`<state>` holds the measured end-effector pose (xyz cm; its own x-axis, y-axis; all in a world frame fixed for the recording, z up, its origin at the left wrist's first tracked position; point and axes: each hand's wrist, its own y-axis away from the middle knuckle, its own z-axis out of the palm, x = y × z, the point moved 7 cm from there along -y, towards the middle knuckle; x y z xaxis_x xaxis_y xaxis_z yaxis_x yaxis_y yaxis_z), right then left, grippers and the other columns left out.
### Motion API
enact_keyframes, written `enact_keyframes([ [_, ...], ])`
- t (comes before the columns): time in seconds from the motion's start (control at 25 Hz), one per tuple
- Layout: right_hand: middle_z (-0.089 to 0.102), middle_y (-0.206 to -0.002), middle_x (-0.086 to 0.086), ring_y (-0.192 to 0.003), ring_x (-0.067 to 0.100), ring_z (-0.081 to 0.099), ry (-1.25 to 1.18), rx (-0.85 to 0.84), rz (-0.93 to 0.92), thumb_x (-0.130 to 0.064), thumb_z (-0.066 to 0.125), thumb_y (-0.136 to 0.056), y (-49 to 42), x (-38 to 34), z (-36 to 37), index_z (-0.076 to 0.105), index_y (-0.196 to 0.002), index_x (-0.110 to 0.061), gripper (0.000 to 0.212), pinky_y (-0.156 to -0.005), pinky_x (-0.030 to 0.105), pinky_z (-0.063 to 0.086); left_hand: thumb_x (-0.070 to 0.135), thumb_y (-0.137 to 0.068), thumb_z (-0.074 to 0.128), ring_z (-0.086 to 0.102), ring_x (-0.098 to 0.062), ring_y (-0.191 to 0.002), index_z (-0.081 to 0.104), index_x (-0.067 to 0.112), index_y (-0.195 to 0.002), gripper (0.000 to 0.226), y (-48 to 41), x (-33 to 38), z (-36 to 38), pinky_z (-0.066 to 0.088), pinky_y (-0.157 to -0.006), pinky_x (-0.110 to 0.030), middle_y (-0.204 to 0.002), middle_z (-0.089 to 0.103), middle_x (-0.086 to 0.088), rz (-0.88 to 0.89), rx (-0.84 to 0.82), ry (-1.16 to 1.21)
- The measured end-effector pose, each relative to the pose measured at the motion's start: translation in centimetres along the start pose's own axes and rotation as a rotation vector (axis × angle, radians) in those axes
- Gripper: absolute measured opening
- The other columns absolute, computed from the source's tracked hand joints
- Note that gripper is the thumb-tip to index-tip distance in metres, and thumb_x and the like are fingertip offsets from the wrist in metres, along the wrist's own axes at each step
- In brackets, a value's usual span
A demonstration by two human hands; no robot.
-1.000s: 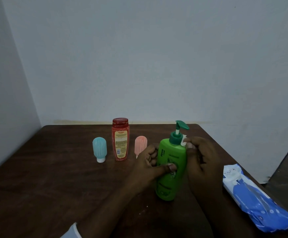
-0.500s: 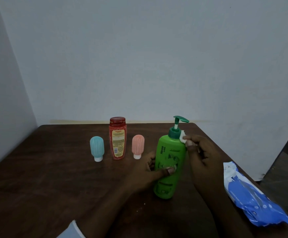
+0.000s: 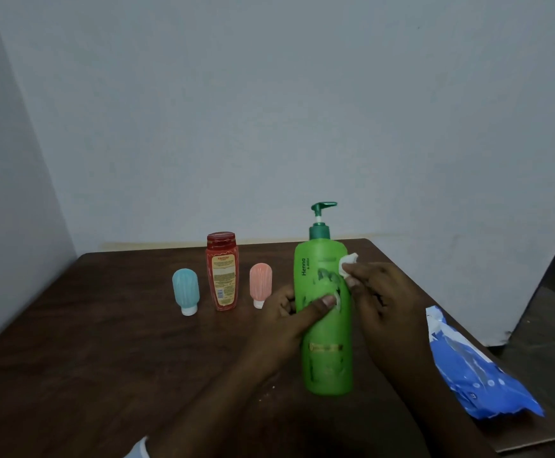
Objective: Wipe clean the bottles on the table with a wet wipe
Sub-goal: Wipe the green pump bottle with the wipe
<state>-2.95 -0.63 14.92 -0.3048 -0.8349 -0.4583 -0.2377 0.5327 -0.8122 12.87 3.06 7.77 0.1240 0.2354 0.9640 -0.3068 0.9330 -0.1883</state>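
Observation:
A tall green pump bottle (image 3: 325,328) stands upright on the dark wooden table (image 3: 87,358). My left hand (image 3: 289,320) grips its middle from the left, thumb across the front. My right hand (image 3: 380,300) presses a small white wet wipe (image 3: 347,263) against the bottle's upper right shoulder. Behind, to the left, stand a red bottle (image 3: 222,271), a small blue bottle (image 3: 186,290) and a small pink bottle (image 3: 260,284), both small ones resting cap down.
A blue and white wet wipe pack (image 3: 474,371) lies at the table's right edge. White walls close in behind and on the left. The floor drops away on the right, past the table edge.
My right hand with the wipe has slid down from the pump collar to the bottle's shoulder. The bottle stands more upright now. My left hand keeps its grip.

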Motion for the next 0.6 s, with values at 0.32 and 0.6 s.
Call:
enact_keyframes([
  [0.32, 0.06, -0.108, -0.015, -0.103, -0.004, 0.059, -0.085, -0.275, -0.156, -0.022, 0.052, -0.096, 4.0, -2.8, -1.1, 0.07, -0.114, -0.02, 0.025, -0.086, 0.006, 0.041, 0.024, -0.092, 0.076, 0.078, -0.03, -0.077, 0.076, 0.002, -0.102, 0.024, 0.0, 2.3, -0.5, 0.064, -0.068, -0.042, -0.091, 0.08, -0.016, -0.136, 0.205, 0.221],
  [0.6, 0.069, -0.108, -0.007, -0.105, 0.006, 0.066, -0.275, -0.045, -0.115, -0.005, 0.063, -0.09, 3.6, -5.3, -5.5, 0.071, -0.106, -0.015, 0.021, -0.088, 0.014, 0.048, 0.021, -0.093, 0.076, 0.078, -0.033, -0.069, 0.056, 0.005, -0.139, 0.053, 1.5, 0.9, -0.2, 0.062, -0.049, -0.043, -0.094, 0.079, -0.023, -0.427, 0.287, 0.563],
])
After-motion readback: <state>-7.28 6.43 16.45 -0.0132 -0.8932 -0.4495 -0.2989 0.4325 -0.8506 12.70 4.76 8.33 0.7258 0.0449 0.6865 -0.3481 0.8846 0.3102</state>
